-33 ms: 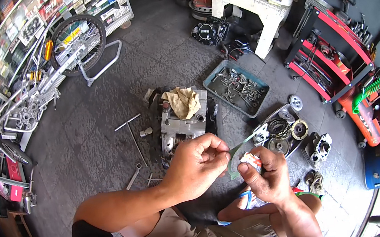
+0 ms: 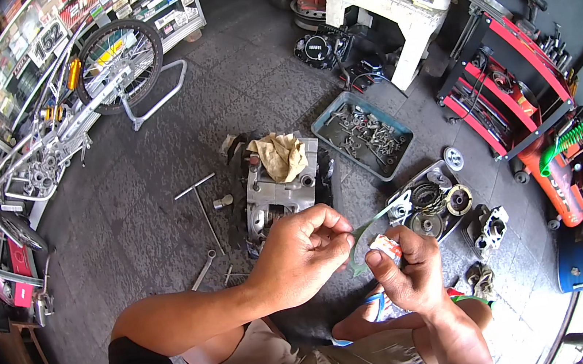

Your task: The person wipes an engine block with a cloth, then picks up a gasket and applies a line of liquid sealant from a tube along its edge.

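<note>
My left hand [image 2: 301,258] pinches a thin, pale green gasket [image 2: 362,229], whose narrow upper part reaches out to the right. My right hand [image 2: 414,276] grips a small red-and-white tube or packet [image 2: 386,245], thumb on top, close beside the gasket's lower part. Below and beyond my hands, a metal engine block [image 2: 278,195] sits on the floor with crumpled tan paper [image 2: 279,155] on it.
A tray of small parts [image 2: 359,136], clutch parts [image 2: 427,197] and a casting [image 2: 490,228] lie right. A T-handle tool [image 2: 204,210] and wrench [image 2: 204,271] lie left. A bike frame [image 2: 64,131], red tool cart [image 2: 486,90] and white stool [image 2: 406,42] stand around.
</note>
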`<state>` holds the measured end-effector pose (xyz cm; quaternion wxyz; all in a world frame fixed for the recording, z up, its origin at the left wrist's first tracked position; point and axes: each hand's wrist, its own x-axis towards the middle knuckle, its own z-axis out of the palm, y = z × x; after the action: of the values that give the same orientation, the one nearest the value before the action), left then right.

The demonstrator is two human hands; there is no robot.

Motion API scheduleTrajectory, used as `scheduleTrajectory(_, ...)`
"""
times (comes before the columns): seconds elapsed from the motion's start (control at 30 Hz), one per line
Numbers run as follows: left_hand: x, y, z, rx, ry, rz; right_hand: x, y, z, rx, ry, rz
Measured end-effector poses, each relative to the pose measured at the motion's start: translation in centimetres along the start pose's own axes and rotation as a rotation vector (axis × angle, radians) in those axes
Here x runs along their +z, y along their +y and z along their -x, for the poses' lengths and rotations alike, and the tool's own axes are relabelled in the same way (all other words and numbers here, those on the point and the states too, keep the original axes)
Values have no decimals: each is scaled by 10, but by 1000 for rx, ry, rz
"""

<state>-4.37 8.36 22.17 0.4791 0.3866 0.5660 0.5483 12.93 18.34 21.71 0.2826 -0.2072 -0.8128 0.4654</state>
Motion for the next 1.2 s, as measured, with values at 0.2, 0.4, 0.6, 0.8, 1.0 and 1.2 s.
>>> scheduleTrajectory(0.2, -3, -3, 1, 45, 7, -40, 9, 5, 0, 25, 29, -47)
scheduleTrajectory(0.4, 2, 4, -1, 15, 40, 12, 6, -1, 1, 58, 56, -91)
scheduleTrajectory(0.6, 0, 0, 0, 45, -17, -38, 5, 1, 2, 4, 47, -38)
scheduleTrajectory(0.8, 1, 1, 2, 41, -27, -21, 6, 2, 1, -34, 58, -85)
scheduleTrajectory(1.0, 3, 2, 2, 52, -37, -63, 6, 4, 2, -13, 80, -83)
scheduleTrajectory(1.2, 6, -3, 3, 138, 31, -53, 10, 5, -2, -66, 94, -23)
